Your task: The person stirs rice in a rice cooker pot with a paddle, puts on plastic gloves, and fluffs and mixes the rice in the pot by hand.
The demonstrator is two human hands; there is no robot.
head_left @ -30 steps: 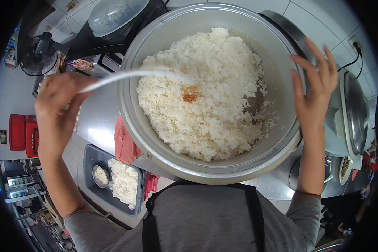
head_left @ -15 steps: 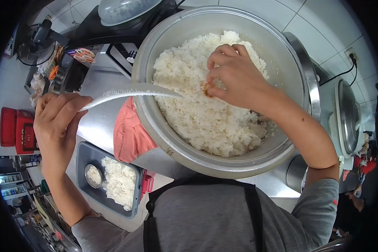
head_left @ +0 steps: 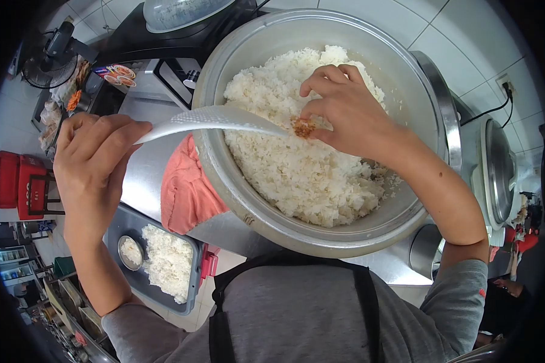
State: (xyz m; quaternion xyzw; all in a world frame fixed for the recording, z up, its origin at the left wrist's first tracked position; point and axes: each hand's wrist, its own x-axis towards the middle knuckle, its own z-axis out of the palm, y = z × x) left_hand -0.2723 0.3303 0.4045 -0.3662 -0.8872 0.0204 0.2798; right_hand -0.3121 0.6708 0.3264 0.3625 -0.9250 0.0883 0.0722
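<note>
My left hand [head_left: 97, 163] is closed around the handle of a white rice paddle [head_left: 215, 116] with a dimpled surface. The paddle reaches over the pot's rim, its tip beside a browned clump of rice [head_left: 303, 127]. Thumb and forefinger of my right hand [head_left: 348, 109] pinch at that clump, just above the cooked white rice [head_left: 284, 175]. The rice is heaped in a big round metal pot [head_left: 266, 233]. Some darker bits show in it under my right wrist.
Left of the pot, a pink cloth [head_left: 191, 193] hangs by the steel counter. Below it, a grey tub [head_left: 192, 266] holds rice and a small metal bowl [head_left: 130, 251]. A lidded cooker [head_left: 496, 169] stands at right. A fan [head_left: 51, 60] is at far left.
The paddle has moved right and slightly up, bringing its tip close to the browned clump. My right hand stays nearly in place, and more of the clump shows.
</note>
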